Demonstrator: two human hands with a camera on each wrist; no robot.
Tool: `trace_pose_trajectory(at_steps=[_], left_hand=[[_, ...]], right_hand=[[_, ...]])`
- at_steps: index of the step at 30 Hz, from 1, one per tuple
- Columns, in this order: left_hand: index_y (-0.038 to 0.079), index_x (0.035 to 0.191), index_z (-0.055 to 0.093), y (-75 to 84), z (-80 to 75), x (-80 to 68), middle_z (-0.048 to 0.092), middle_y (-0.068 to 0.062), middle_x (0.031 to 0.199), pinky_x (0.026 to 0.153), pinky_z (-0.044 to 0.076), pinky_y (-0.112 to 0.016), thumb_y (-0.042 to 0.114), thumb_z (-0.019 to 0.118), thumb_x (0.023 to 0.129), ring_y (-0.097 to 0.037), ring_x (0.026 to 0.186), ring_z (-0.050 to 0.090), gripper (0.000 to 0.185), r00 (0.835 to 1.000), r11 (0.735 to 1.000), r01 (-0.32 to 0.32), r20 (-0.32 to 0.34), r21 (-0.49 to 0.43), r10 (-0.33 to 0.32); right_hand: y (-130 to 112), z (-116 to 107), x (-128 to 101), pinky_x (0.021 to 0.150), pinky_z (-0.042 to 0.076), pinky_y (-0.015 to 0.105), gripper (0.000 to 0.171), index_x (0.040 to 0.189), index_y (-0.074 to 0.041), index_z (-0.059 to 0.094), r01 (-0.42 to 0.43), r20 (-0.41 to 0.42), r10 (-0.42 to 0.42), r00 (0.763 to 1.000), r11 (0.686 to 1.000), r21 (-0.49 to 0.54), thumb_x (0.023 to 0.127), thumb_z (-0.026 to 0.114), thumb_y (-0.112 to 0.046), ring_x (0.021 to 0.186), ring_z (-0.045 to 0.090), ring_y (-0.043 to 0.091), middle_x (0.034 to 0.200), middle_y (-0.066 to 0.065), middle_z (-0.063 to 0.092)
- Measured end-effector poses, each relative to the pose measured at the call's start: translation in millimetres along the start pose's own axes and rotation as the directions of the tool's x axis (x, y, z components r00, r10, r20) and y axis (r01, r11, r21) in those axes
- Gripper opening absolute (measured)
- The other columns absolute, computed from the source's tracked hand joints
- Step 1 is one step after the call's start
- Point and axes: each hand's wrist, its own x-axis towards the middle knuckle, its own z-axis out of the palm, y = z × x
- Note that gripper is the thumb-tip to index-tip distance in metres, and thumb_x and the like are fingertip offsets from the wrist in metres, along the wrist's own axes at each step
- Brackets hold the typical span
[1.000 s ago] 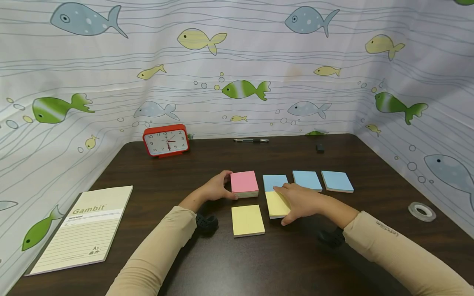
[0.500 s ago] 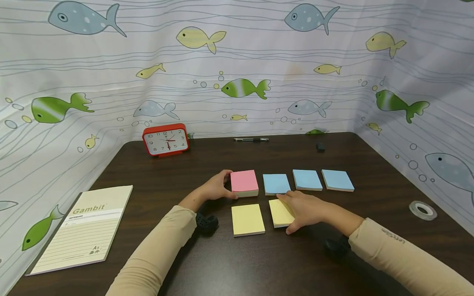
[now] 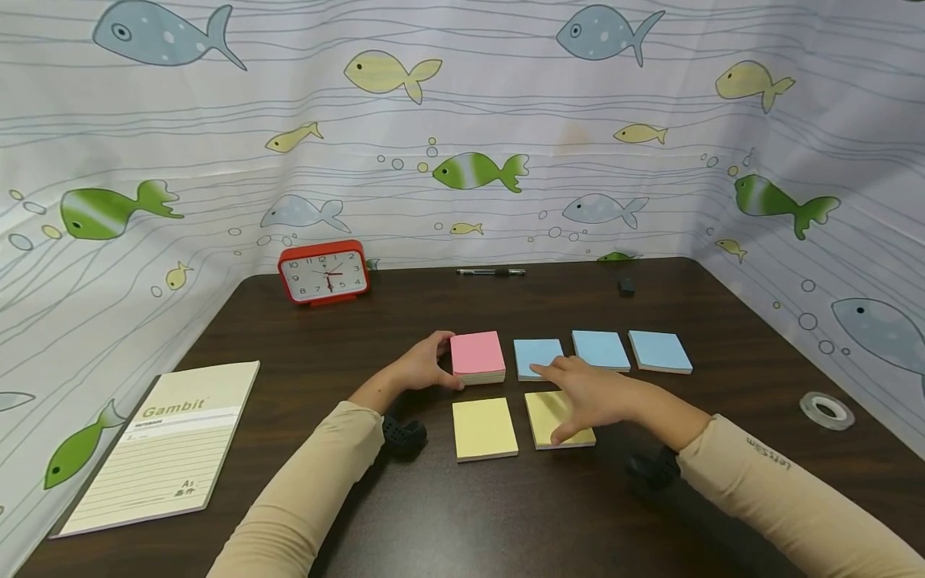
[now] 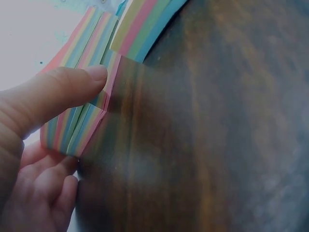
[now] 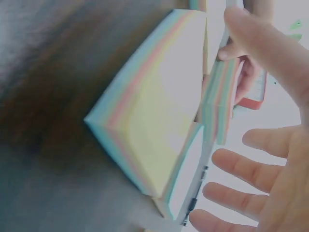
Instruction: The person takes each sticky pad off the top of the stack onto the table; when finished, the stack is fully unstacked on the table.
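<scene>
Downward head view, wrist close-ups, shared tabletop [image 3: 405, 522]

- The stack [image 3: 477, 353] I grip, mid-frame, is pink on top, its sides striped pink, yellow, green and blue.
- Below centre lie two yellow pads [image 3: 485, 429] [image 3: 545, 413]; in my right wrist view one edge seems banded pink and blue, though blur muddies the shades.
- Right of centre, three blue pads [image 3: 535, 353] [image 3: 601, 350] [image 3: 660, 351], pale and plain.
- My sleeves [image 3: 311, 474], toward the bottom, are beige.
- The clock [image 3: 324, 273], left of centre, is red with a white face.
- The backdrop [image 3: 506, 120], across the top: white, with blue, green and yellow fish.
</scene>
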Motion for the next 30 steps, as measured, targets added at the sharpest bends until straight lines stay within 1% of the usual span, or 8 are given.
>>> trace_pose_trajectory(at_steps=[3, 8, 11, 14, 19, 22, 27, 30], left_hand=[[0.001, 0.132, 0.026, -0.2, -0.6, 0.2, 0.032, -0.016, 0.134, 0.097, 0.028, -0.036, 0.012, 0.079, 0.062, -0.025, 0.122, 0.033, 0.088, 1.0, 1.0, 0.0, 0.0, -0.006, 0.0], [0.0, 0.134, 0.023, 0.0, -0.3, 0.0, 0.029, -0.015, 0.136, 0.097, 0.028, -0.036, 0.011, 0.078, 0.063, -0.024, 0.123, 0.031, 0.09, 1.0, 1.0, -0.008, 0.015, -0.015, 0.008], [-0.001, 0.134, 0.023, 0.2, 0.4, -1.2, 0.03, -0.015, 0.135, 0.097, 0.028, -0.037, 0.011, 0.078, 0.063, -0.024, 0.122, 0.031, 0.09, 1.0, 1.0, -0.008, 0.018, -0.012, 0.008], [0.0, 0.134, 0.023, 0.2, 1.3, -2.4, 0.031, -0.015, 0.135, 0.097, 0.028, -0.037, 0.011, 0.078, 0.063, -0.024, 0.122, 0.032, 0.09, 1.0, 1.0, -0.008, 0.013, -0.01, 0.008], [-0.001, 0.132, 0.025, -0.5, 3.2, -1.5, 0.033, -0.016, 0.133, 0.096, 0.029, -0.036, 0.011, 0.078, 0.063, -0.024, 0.121, 0.034, 0.088, 1.0, 1.0, -0.01, -0.004, 0.006, 0.01], [-0.001, 0.131, 0.027, -0.9, 3.9, 0.0, 0.036, -0.016, 0.132, 0.097, 0.028, -0.036, 0.012, 0.079, 0.062, -0.025, 0.12, 0.035, 0.088, 1.0, 1.0, -0.007, -0.016, 0.017, 0.007], [0.0, 0.129, 0.029, -0.6, 2.8, 1.2, 0.038, -0.015, 0.13, 0.097, 0.028, -0.036, 0.012, 0.079, 0.061, -0.024, 0.12, 0.036, 0.086, 1.0, 1.0, 0.003, -0.026, 0.031, -0.002], [0.0, 0.129, 0.029, -0.2, 1.7, 1.4, 0.038, -0.015, 0.13, 0.097, 0.028, -0.036, 0.013, 0.08, 0.06, -0.024, 0.119, 0.037, 0.086, 1.0, 0.999, -0.006, -0.025, 0.035, 0.007]], right_hand=[[-2, -5, 3, 0.066, 0.044, 0.036, 0.099, 0.135, -0.004, 0.03, 0.0, -0.006, 0.0, 1.0, 1.0, -0.002, 0.059, 0.073, -0.052, 0.107, 0.038, 0.029, 0.118, 0.015, 0.041], [-5, -9, 12, 0.07, 0.045, 0.038, 0.096, 0.135, -0.005, 0.03, 0.019, -0.039, -0.02, 0.999, 0.999, -0.043, 0.062, 0.071, -0.052, 0.106, 0.041, 0.028, 0.119, 0.014, 0.042], [-7, -8, 18, 0.072, 0.044, 0.038, 0.095, 0.136, -0.005, 0.029, 0.022, -0.055, -0.025, 0.998, 0.999, -0.049, 0.063, 0.07, -0.051, 0.107, 0.04, 0.028, 0.12, 0.013, 0.041], [-10, -9, 26, 0.071, 0.044, 0.036, 0.093, 0.136, -0.005, 0.029, 0.019, -0.063, -0.022, 0.998, 0.998, -0.056, 0.065, 0.07, -0.049, 0.106, 0.04, 0.027, 0.12, 0.013, 0.041], [-15, -14, 41, 0.067, 0.044, 0.033, 0.092, 0.137, -0.007, 0.026, -0.02, -0.059, 0.015, 0.998, 0.997, -0.074, 0.067, 0.069, -0.048, 0.103, 0.041, 0.024, 0.119, 0.011, 0.04], [-18, -17, 51, 0.067, 0.044, 0.034, 0.091, 0.137, -0.009, 0.026, -0.045, -0.06, 0.041, 0.997, 0.996, -0.076, 0.068, 0.068, -0.049, 0.103, 0.041, 0.024, 0.119, 0.011, 0.04], [-21, -18, 67, 0.073, 0.044, 0.037, 0.09, 0.138, -0.01, 0.026, -0.078, -0.058, 0.075, 0.995, 0.996, -0.046, 0.068, 0.068, -0.048, 0.105, 0.041, 0.024, 0.122, 0.011, 0.04], [-22, -18, 77, 0.077, 0.043, 0.037, 0.09, 0.138, -0.01, 0.025, -0.085, -0.05, 0.084, 0.995, 0.996, -0.012, 0.069, 0.069, -0.046, 0.106, 0.04, 0.024, 0.123, 0.011, 0.039]])
